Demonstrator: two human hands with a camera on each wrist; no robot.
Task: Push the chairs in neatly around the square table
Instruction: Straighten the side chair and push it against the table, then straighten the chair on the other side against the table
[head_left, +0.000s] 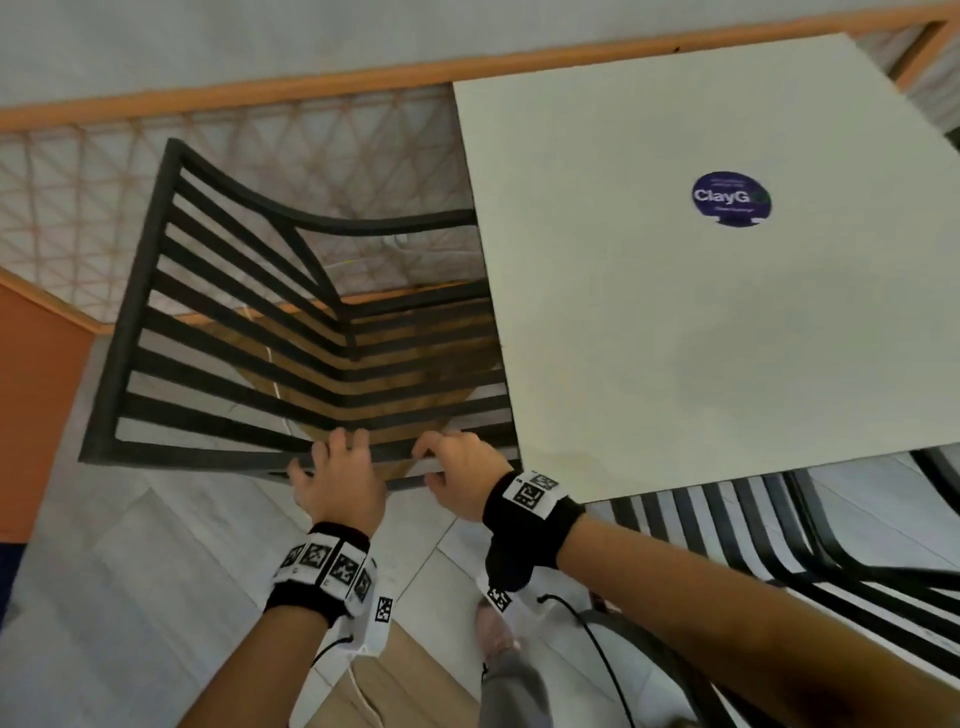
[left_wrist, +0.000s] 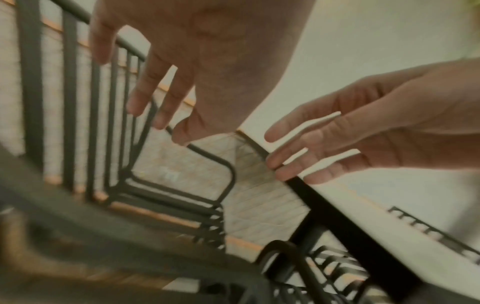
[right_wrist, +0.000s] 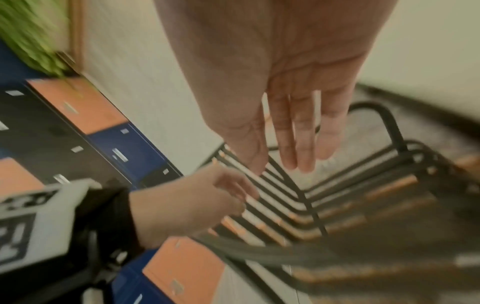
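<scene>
A black metal slatted chair (head_left: 208, 322) stands at the left side of the white square table (head_left: 675, 338), its seat partly under the tabletop and its backrest to the left. Both hands are at the chair's near side rail. My left hand (head_left: 335, 462) lies over that rail with its fingers spread. My right hand (head_left: 441, 460) is just to its right, close to the table's corner. In the wrist views the left hand (left_wrist: 166, 98) and the right hand (right_wrist: 293, 144) hang with straight, relaxed fingers over the blurred chair (right_wrist: 363, 185), gripping nothing.
A second black slatted chair (head_left: 779, 545) sits at the table's near edge, at lower right. A lattice partition (head_left: 260, 145) with an orange rail runs behind. An orange panel (head_left: 31, 405) stands at far left. My foot (head_left: 496, 629) is on the tiled floor below.
</scene>
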